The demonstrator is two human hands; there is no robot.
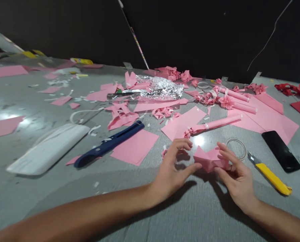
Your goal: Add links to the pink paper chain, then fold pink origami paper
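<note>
A small piece of folded pink paper [209, 159], creased into raised points, is held just above the grey table. My right hand [238, 178] pinches its right side between thumb and fingers. To its left, my left hand [174, 169] has its fingers curved and apart, with the thumb tip at the paper's left edge. Just beyond lies a rolled pink paper stem [215, 123] with a crumpled flower end. A roll of clear tape [236, 149] and a yellow box cutter [273, 178] lie beside my right hand.
Dark blue scissors [109, 144] lie on pink paper squares [137, 148] at the left, near a white flat packet [49, 149]. A black phone [281, 151] lies at the right. Crumpled silver foil [165, 87], paper flowers and scraps spread along the black wall [190, 33].
</note>
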